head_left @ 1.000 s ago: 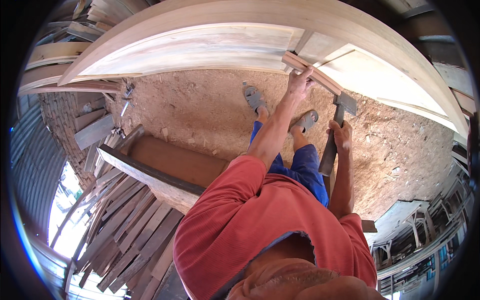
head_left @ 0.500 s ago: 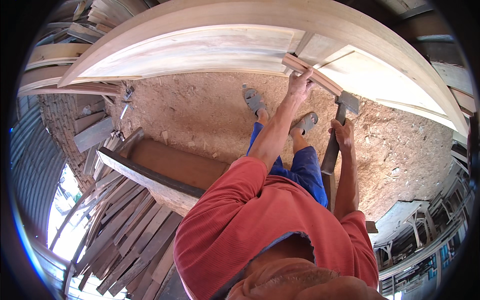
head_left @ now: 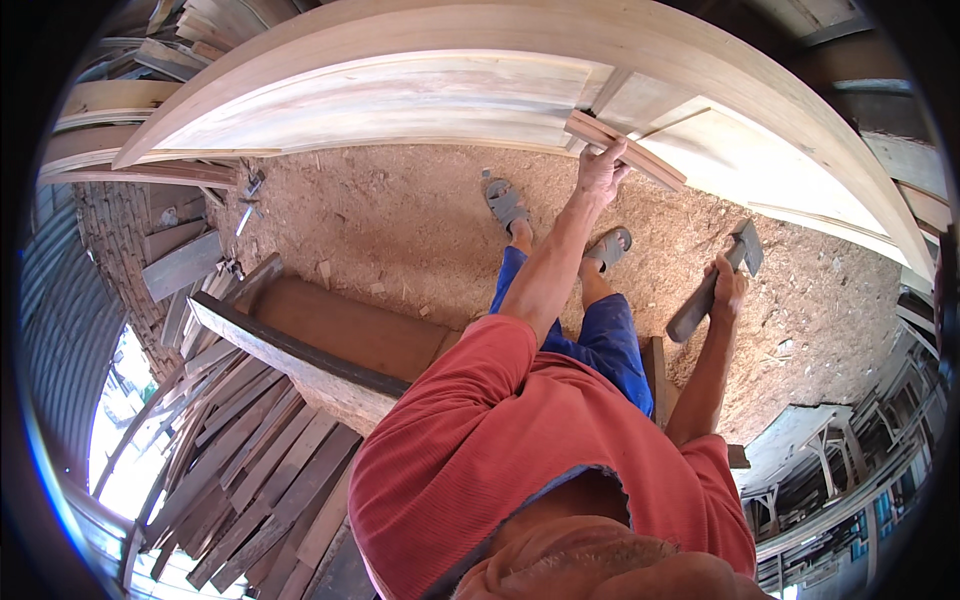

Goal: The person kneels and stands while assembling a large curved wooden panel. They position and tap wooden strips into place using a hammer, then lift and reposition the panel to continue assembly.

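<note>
My left hand [head_left: 602, 172] is closed round a short grooved wooden block [head_left: 650, 165], reddish brown, which lies slantwise against the inner edge of a large pale wooden door frame [head_left: 420, 28]. Off to the right, my right hand [head_left: 728, 285] grips the thick wooden handle of a hatchet [head_left: 747, 248]. Its broad metal head points away from me and stands apart from the block. Pale panels [head_left: 450, 95] fill the frame, with a crosspiece [head_left: 612, 90] near the block.
Sawdust and chips cover the floor [head_left: 390, 215]. A dark-edged wooden trough-like piece [head_left: 320, 320] lies to my left, beside piled wood strips [head_left: 260, 470]. Metal tools [head_left: 247, 200] lie at the far left. Stacked timber [head_left: 880, 440] is at the right.
My right hand has swung the hatchet rightward, away from the block's end that its head was touching. The left hand and the block stay where they were.
</note>
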{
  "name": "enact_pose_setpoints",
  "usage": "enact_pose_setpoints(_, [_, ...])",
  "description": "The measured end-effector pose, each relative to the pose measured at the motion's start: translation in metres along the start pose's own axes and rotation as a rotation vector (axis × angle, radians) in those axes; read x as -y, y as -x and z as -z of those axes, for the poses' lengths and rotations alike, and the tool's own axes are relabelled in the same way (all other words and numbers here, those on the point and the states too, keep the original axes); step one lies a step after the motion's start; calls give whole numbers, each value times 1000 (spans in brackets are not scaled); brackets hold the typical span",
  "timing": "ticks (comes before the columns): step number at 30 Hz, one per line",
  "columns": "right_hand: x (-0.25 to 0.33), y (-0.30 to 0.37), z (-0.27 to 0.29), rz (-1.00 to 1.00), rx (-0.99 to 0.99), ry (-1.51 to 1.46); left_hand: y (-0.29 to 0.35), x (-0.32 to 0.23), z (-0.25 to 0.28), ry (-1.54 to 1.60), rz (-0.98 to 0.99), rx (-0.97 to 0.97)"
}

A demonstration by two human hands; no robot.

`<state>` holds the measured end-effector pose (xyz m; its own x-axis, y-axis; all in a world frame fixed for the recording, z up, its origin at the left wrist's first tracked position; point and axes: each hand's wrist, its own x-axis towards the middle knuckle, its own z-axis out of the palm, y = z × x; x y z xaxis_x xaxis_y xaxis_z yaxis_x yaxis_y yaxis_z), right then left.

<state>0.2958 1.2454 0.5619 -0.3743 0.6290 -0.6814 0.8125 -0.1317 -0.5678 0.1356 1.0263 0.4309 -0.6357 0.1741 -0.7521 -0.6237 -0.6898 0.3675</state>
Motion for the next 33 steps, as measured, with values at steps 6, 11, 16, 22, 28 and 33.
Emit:
enact_pose_setpoints(6, [8, 4, -38, 143, 354, 278, -1, 5, 4, -20, -24, -30])
enact_pose_setpoints(11, [-6, 15, -32, 73, 341, 159, 3, 3, 1, -29, 1, -39])
enact_pose_setpoints(16, [-47, 29, -4, 56, 366, 151, 32, 9, 2, -231, 47, -16])
enact_pose_setpoints(22, [-100, 38, 3, -103, 406, 100, 56, 52, 39, -368, 71, -25])
enact_pose_setpoints(28, [-120, 2, -24, 30, 638, 219, 27, 78, 96, -92, -17, 19])
enact_pose_setpoints(33, [-137, -39, -57, -69, 662, 29, -21, 89, 118, -93, 24, -69])
